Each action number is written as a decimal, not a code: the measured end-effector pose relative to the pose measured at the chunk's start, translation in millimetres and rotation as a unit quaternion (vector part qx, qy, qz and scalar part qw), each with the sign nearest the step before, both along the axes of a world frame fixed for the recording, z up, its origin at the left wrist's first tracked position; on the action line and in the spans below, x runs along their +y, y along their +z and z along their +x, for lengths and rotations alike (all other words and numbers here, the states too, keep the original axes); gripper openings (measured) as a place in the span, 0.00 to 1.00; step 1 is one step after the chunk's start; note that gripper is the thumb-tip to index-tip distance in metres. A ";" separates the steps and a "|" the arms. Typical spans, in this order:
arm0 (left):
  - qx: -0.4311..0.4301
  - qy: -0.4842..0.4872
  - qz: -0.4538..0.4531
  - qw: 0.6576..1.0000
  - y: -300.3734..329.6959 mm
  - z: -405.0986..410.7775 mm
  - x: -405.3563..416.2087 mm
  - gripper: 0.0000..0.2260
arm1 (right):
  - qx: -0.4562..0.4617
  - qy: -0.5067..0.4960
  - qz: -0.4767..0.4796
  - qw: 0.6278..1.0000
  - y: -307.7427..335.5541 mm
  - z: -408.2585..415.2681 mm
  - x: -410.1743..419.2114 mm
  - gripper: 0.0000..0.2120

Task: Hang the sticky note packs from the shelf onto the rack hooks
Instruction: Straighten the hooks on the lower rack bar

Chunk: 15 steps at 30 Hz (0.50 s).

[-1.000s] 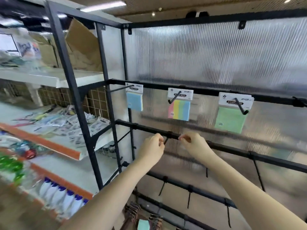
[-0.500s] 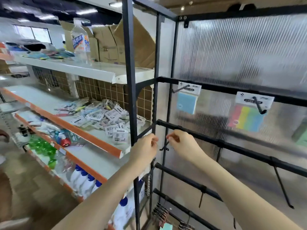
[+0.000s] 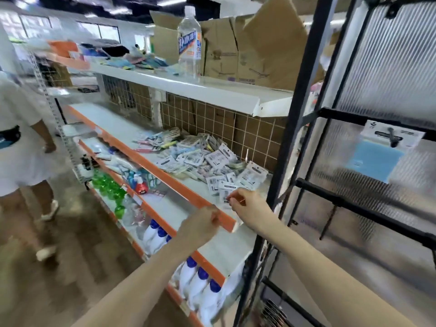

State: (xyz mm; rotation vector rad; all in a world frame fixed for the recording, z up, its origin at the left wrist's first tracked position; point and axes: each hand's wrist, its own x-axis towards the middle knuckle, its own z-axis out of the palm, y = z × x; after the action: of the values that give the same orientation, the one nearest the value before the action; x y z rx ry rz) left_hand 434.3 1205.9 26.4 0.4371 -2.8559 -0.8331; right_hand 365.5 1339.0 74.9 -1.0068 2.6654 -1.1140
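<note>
A heap of sticky note packs (image 3: 207, 159) lies on the white shelf (image 3: 127, 128) with the orange front edge. My right hand (image 3: 247, 205) reaches over that edge, and its curled fingertips pinch the nearest pack (image 3: 225, 188) at the front of the heap. My left hand (image 3: 203, 224) hovers just before the orange lip with fingers curled, holding nothing that I can see. To the right stands the black rack (image 3: 354, 204). One blue pack (image 3: 375, 159) hangs from a hook (image 3: 391, 138) on its upper bar.
A person in white (image 3: 18, 149) stands in the aisle at left. A clear bottle (image 3: 188, 43) and cardboard boxes (image 3: 236, 50) sit on the top shelf. Green bottles (image 3: 106, 185) and white bottles with blue caps (image 3: 195, 284) fill the lower shelves. The rack's black post (image 3: 290, 138) is right of my hands.
Both hands left the rack's middle bar and moved left and down to the shelf. My view swung left, so only the blue hung pack remains in sight.
</note>
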 end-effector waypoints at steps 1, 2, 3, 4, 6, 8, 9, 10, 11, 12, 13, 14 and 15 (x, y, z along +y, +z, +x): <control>-0.005 0.015 0.002 1.000 -3.2 1.6 -10.3 0.07 | -0.001 0.002 0.012 1.000 -3.8 -1.1 -10.8 0.09; -0.004 0.027 0.008 1.000 -7.0 1.8 -20.5 0.08 | 0.001 0.003 0.023 1.000 -7.8 -2.4 -20.7 0.10; -0.005 0.031 0.015 0.999 -10.5 1.4 -30.1 0.09 | 0.002 0.005 0.031 1.000 -12.1 -4.0 -29.9 0.10; -0.006 0.033 0.020 0.999 -14.2 0.4 -39.2 0.10 | 0.001 0.007 0.035 0.999 -16.4 -5.9 -38.7 0.11; -0.010 0.044 0.024 0.999 -19.5 -2.5 -55.4 0.09 | -0.008 0.008 0.039 0.999 -23.9 -10.6 -55.4 0.11; -0.019 0.059 0.028 0.998 -23.7 -6.9 -70.0 0.09 | -0.018 0.005 0.043 0.999 -30.7 -17.1 -72.0 0.12; -0.021 0.063 0.033 0.997 -26.3 -10.0 -77.0 0.09 | -0.022 0.002 0.041 0.999 -33.9 -21.6 -80.3 0.12; -0.021 0.065 0.037 0.997 -28.6 -14.5 -84.3 0.09 | -0.025 -0.002 0.038 0.999 -36.9 -27.0 -88.9 0.12; -0.021 0.068 0.038 0.997 -30.4 -19.8 -91.6 0.09 | -0.028 -0.007 0.035 0.999 -39.2 -33.1 -97.4 0.12; -0.023 0.070 0.035 0.997 -31.9 -26.4 -99.5 0.09 | -0.031 -0.012 0.031 0.999 -41.3 -40.2 -106.3 0.12; -0.024 0.073 0.030 0.997 -32.9 -34.4 -107.8 0.09 | -0.036 -0.015 0.026 0.999 -43.5 -48.3 -115.7 0.12; -0.026 0.075 0.023 0.997 -33.6 -43.1 -116.4 0.10 | -0.044 -0.020 0.019 0.999 -45.6 -57.3 -125.6 0.13; -0.027 0.080 0.018 0.996 -34.1 -52.4 -125.0 0.10 | -0.051 -0.028 0.013 0.998 -47.8 -66.6 -135.7 0.13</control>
State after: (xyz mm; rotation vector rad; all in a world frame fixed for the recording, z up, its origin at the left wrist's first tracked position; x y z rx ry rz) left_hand 381.9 1080.9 -7.6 0.6909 -2.8116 -0.8556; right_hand 298.9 1203.4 27.1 -0.8525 2.6354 -1.1073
